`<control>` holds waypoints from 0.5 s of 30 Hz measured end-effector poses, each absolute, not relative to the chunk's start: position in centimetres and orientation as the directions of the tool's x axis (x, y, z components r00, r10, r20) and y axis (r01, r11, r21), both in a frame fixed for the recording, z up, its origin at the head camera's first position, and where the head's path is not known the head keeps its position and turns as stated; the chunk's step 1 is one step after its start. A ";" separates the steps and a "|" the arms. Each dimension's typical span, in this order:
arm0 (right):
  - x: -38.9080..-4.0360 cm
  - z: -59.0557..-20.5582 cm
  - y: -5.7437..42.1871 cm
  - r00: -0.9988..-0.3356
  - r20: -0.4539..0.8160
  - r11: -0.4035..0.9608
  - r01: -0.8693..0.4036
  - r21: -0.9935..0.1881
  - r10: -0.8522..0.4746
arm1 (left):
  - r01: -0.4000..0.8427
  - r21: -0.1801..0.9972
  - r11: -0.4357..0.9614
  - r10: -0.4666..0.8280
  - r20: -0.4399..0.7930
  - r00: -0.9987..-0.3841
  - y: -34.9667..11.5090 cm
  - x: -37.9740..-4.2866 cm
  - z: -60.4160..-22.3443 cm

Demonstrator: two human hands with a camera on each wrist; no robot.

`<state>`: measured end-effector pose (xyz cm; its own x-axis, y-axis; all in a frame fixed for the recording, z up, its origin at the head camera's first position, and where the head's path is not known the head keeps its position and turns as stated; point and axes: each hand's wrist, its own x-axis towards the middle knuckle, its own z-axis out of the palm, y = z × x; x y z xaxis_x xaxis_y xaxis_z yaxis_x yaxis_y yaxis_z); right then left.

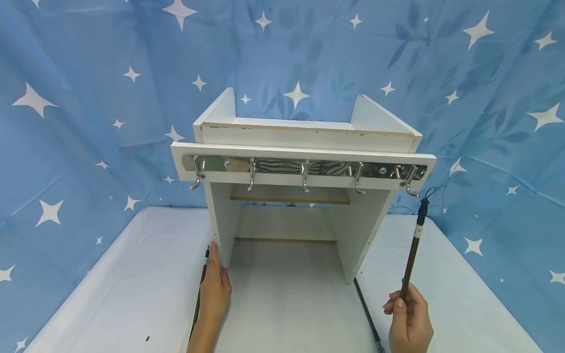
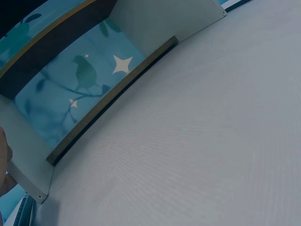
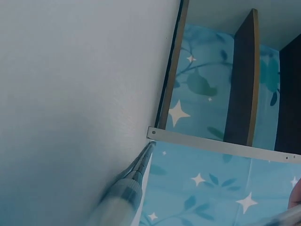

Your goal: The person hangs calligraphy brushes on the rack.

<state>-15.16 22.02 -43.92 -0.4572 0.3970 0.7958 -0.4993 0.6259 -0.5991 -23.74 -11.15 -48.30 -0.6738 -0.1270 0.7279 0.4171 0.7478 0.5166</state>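
A white wooden rack [image 1: 309, 138] stands on the table, with a metal strip of several hooks [image 1: 282, 165] across its front. My left hand [image 1: 214, 289] rests against the lower edge of its left side panel [image 1: 219, 215], fingers straight. Beside that hand, a thin dark brush [image 1: 197, 306] lies along the panel's outer side. My right hand [image 1: 410, 318] holds another brush [image 1: 414, 247] by its lower part, away from the rack on the right. This brush stands nearly upright, its black looped end on top; its lower end is hidden in the hand.
A third dark brush [image 1: 367, 311] lies by the foot of the right side panel [image 1: 364, 230]. White cloth covers the table [image 1: 132, 274], with a small dark speck [image 1: 147, 338] at the front left. A blue curtain with stars [image 1: 110, 98] hangs behind.
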 end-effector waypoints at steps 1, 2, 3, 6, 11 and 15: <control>-15.2 -43.9 22.0 -0.450 0.801 0.616 -0.517 -0.594 0.394 | 0.415 0.520 0.746 -0.129 0.725 -0.676 -11.2 -23.7 -48.3; -15.2 -43.9 22.0 -0.441 0.808 0.614 -0.528 -0.586 0.391 | 0.413 0.524 0.745 -0.131 0.721 -0.680 -11.1 -23.7 -48.3; -15.2 -43.9 22.0 -0.435 0.812 0.611 -0.537 -0.582 0.390 | 0.410 0.528 0.744 -0.132 0.718 -0.684 -11.1 -23.7 -48.3; -15.2 -43.9 22.0 -0.424 0.820 0.599 -0.560 -0.572 0.386 | 0.403 0.538 0.741 -0.137 0.708 -0.693 -11.1 -23.6 -48.2; -15.1 -43.9 21.9 -0.428 0.820 0.594 -0.566 -0.571 0.379 | 0.398 0.541 0.740 -0.139 0.703 -0.697 -11.1 -23.6 -48.2; -15.1 -43.8 21.9 -0.436 0.816 0.596 -0.559 -0.576 0.380 | 0.400 0.539 0.741 -0.139 0.706 -0.695 -11.1 -23.6 -48.2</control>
